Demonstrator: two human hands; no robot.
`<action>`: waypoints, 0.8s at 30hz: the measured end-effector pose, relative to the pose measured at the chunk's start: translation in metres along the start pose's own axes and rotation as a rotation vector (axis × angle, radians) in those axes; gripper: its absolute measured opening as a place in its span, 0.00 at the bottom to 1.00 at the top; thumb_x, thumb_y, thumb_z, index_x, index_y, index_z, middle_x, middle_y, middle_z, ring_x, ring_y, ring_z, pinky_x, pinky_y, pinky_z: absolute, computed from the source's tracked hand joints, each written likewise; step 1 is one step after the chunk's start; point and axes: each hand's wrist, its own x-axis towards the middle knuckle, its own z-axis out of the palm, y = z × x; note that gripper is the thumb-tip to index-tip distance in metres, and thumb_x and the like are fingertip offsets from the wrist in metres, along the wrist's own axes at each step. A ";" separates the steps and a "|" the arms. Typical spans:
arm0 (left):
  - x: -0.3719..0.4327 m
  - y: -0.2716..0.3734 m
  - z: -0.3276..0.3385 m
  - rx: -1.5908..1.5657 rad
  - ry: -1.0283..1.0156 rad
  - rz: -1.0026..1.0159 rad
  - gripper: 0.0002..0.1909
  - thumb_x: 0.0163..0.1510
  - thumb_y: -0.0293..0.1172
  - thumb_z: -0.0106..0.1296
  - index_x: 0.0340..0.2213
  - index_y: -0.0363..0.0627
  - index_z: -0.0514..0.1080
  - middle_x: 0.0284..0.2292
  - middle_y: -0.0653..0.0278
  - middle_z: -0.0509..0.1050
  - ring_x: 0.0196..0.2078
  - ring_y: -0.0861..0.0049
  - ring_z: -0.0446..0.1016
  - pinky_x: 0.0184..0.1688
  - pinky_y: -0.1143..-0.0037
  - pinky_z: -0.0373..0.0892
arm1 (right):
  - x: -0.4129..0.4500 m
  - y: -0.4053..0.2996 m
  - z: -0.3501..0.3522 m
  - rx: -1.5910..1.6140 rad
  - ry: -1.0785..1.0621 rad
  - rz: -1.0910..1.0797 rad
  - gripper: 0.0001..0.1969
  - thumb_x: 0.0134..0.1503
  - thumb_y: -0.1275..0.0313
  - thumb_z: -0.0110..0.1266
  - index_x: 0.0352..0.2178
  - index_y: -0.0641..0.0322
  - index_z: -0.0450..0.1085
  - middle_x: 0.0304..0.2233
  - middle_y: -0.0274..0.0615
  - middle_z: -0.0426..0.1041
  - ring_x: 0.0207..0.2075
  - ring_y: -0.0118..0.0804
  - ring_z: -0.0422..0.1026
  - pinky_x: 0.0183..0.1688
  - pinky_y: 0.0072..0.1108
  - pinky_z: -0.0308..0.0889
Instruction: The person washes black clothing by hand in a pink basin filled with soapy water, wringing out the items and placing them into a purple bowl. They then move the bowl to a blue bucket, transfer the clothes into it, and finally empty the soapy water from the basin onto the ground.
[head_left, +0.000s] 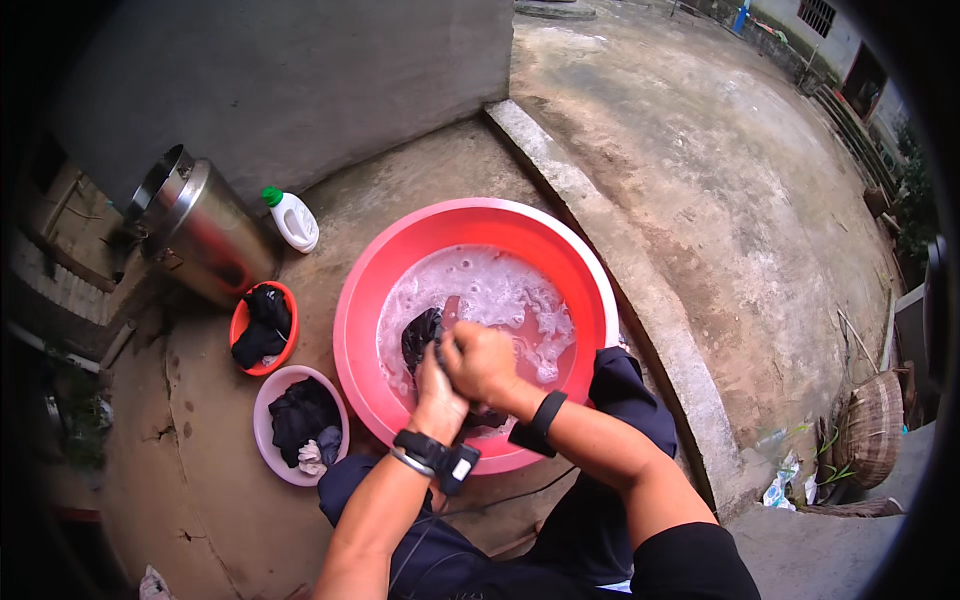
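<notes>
A large red plastic basin (480, 210) stands before me, holding foamy, soapy water (480, 270). Over its middle, my left hand (437, 394) and my right hand (480, 360) are pressed together, both gripping a wet black garment (421, 337). Part of the cloth bulges out beyond my fingers towards the left, dipping near the suds. Another dark portion shows below my wrists by the near rim; whether it belongs to the same garment I cannot tell. My fingers hide most of the gripped cloth.
Left of the basin sit a small red tub (294, 322) and a pale purple basin (262, 442), both holding dark clothes. Behind them are a tall metal drum (217, 225) and a white detergent bottle (296, 223) with a green cap. A concrete curb (637, 289) runs along the right.
</notes>
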 end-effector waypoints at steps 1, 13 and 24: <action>0.002 -0.009 -0.002 -0.020 0.006 0.004 0.25 0.62 0.50 0.30 0.46 0.45 0.68 0.42 0.60 0.74 0.45 0.68 0.73 0.48 0.66 0.70 | 0.011 0.011 0.004 0.005 -0.014 0.122 0.16 0.54 0.60 0.48 0.22 0.61 0.71 0.21 0.54 0.73 0.25 0.57 0.73 0.29 0.41 0.68; -0.017 -0.014 0.010 0.106 0.129 0.035 0.22 0.62 0.49 0.34 0.43 0.47 0.69 0.39 0.64 0.74 0.41 0.70 0.73 0.45 0.68 0.71 | 0.021 0.023 -0.005 0.022 0.049 0.137 0.17 0.54 0.61 0.49 0.18 0.65 0.69 0.19 0.58 0.70 0.23 0.60 0.70 0.25 0.42 0.64; -0.039 0.006 0.023 0.092 -0.014 0.045 0.13 0.59 0.43 0.43 0.33 0.48 0.70 0.26 0.70 0.72 0.28 0.76 0.72 0.31 0.73 0.70 | 0.019 0.017 -0.012 0.128 -0.027 0.212 0.17 0.55 0.60 0.49 0.22 0.64 0.72 0.22 0.56 0.72 0.26 0.58 0.72 0.28 0.40 0.66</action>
